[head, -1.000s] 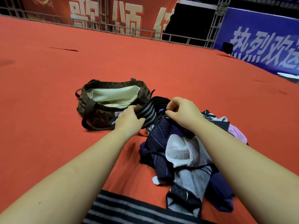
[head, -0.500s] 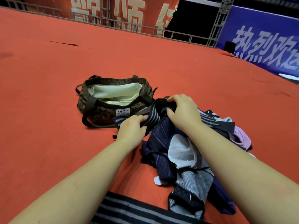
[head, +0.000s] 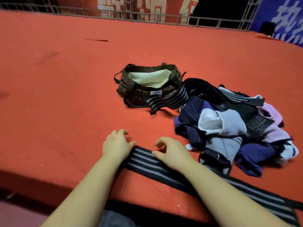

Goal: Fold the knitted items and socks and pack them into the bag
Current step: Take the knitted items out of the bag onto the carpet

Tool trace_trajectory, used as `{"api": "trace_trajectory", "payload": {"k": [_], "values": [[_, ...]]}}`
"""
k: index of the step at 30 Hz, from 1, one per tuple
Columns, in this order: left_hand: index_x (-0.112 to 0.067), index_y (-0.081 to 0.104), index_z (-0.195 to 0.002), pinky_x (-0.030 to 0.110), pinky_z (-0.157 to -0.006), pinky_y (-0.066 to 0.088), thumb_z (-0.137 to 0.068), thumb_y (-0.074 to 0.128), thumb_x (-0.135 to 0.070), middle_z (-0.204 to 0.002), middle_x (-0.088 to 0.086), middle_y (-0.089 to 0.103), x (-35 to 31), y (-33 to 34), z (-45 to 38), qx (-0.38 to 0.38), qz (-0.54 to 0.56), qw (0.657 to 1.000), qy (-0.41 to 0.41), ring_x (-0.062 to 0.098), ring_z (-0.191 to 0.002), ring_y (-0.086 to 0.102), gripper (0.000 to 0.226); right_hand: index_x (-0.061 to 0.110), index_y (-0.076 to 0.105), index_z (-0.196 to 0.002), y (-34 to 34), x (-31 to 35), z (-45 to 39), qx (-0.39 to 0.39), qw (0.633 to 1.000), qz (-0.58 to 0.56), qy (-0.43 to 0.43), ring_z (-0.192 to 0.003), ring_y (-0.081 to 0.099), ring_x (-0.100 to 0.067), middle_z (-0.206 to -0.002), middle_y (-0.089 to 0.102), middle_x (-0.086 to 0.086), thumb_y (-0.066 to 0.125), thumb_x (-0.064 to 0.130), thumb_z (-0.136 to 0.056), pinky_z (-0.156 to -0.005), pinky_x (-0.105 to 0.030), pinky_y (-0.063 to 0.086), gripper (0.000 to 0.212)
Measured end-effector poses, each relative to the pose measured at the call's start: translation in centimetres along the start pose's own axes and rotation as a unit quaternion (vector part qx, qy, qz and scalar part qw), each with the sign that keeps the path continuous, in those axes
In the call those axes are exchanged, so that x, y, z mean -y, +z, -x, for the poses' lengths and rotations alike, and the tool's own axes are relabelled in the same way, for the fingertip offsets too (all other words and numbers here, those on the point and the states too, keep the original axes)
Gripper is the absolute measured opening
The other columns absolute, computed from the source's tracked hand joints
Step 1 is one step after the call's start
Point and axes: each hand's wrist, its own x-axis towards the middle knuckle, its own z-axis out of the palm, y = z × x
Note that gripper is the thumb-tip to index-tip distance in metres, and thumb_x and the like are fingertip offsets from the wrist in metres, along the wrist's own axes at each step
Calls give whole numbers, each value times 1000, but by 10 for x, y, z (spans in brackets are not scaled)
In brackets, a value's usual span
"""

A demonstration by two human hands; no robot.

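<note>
Both hands have left the pile (head: 229,128) for the near striped band (head: 147,163): left hand (head: 116,145) and right hand (head: 170,151) rest on its end, fingers loosely curled, pinching nothing. Open bag (head: 147,86) sits beyond on the red floor (head: 65,95).

Red carpet (head: 65,95); brown leopard-print bag (head: 139,94) with cream lining; black strip (head: 147,161) with grey stripes; heap of clothes (head: 229,128) in navy, purple, white, lilac, black.

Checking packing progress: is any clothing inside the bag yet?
No: the open bag shows only its pale lining, and the clothes pile lies beside it on the red carpet.
</note>
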Motion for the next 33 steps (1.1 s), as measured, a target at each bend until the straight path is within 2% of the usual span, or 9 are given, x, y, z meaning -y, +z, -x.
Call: {"api": "trace_trajectory", "payload": {"k": [5,8,11,14,19,23,27,30,33], "values": [[-14,50,-122,39,-97,42,-73,69,-58,-126,13,51,29,-8,18,31,30,994,-103,33,-120,49,69,28,60,-117,32,10,13,-32,999,10,38,-111,50,-17,-115,60,5,67,39,-81,-99,-30,37,38],[-9,56,-109,36,-86,48,-70,74,-53,-110,11,64,37,-11,15,77,87,986,-120,30,-106,60,61,30,58,-121,34,13,13,-35,997,19,62,-115,46,-19,-119,56,3,67,41,-81,-102,-31,34,42],[-14,65,-84,43,-79,54,-73,75,-33,-84,9,71,37,-9,17,74,238,967,-60,27,-82,67,24,31,57,-122,33,16,16,-34,997,23,72,-116,44,-19,-120,54,4,67,41,-81,-102,-30,33,43],[-17,60,-76,41,-68,55,-80,71,-22,-73,4,66,14,-18,33,34,378,925,9,24,-72,64,13,30,58,-121,32,24,28,-99,994,-10,44,-114,45,-16,-120,53,7,69,36,-80,-100,-26,32,43],[-9,63,-77,29,-58,49,-83,70,-20,-67,-2,61,-42,-34,60,62,426,888,161,10,-63,57,14,26,51,-124,3,37,54,-74,954,-289,-11,-86,57,3,-115,59,5,73,13,-75,-77,-7,41,55],[-16,69,-78,17,-65,50,-93,52,-26,-68,-9,68,-85,-33,82,181,465,843,203,-1,-66,58,25,18,60,-107,-19,13,77,-120,870,-476,40,-92,67,-10,-101,70,-2,70,2,-80,-85,-26,52,32],[-28,65,-95,14,-83,46,-88,62,-33,-93,-15,69,-103,-14,90,186,438,843,250,-2,-89,60,9,8,68,-93,-41,-20,102,-263,815,-497,140,-91,69,-31,-92,73,-12,71,27,-77,-84,-50,54,25],[-34,48,-122,12,-97,36,-66,73,-50,-121,-23,52,-115,6,99,245,284,865,334,-7,-112,50,63,9,68,-95,-59,-38,124,-265,775,-558,133,-82,71,-23,-87,74,-7,61,7,-88,-65,-35,57,11],[-30,37,-139,17,-104,32,-54,70,-64,-131,-19,43,-132,20,110,212,166,872,409,-3,-120,43,97,12,68,-91,-70,-53,145,-286,755,-574,138,-73,70,-15,-82,74,-3,57,11,-91,-53,-26,53,11]]}}
